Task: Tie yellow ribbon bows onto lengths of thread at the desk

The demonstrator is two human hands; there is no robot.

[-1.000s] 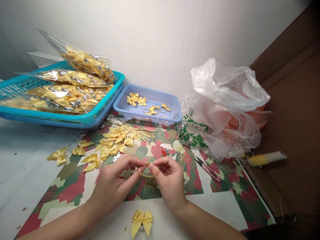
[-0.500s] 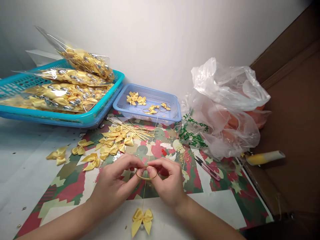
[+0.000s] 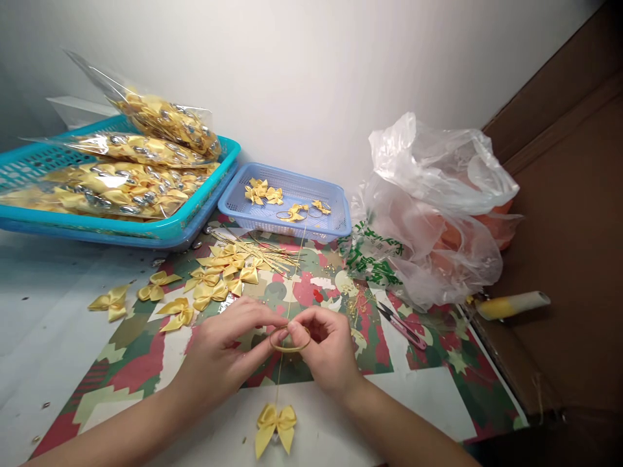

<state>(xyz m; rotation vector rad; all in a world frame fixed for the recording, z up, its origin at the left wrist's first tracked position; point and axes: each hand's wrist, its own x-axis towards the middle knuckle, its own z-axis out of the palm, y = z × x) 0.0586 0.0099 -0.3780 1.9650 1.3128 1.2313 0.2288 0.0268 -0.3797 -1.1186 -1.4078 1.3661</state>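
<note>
A thin gold loop (image 3: 289, 350) is pinched between both my hands, near the middle of the view. My left hand (image 3: 231, 347) grips the loop's left side with thumb and fingers. On its right side, my right hand (image 3: 324, 347) holds it at the top, thumb against the curled index finger. A fine gold cord passes by the fingertips and runs down to a yellow satin bow (image 3: 276, 428) with a shiny bead, lying on white paper. Several loose yellow bows (image 3: 210, 293) and a bundle of gold strips (image 3: 263, 253) lie beyond my left hand.
A turquoise basket (image 3: 195, 206) with bagged bows stands at the left. Behind my hands, a blue basket (image 3: 287, 227) holds several bows. Pink-handled snips (image 3: 406, 329), a plastic bag (image 3: 428, 240) and a yellow-white tube (image 3: 516, 305) are on the right.
My right fingers have curled in more, and my left index finger has straightened toward the right fingertips. The loop has shifted slightly right.
</note>
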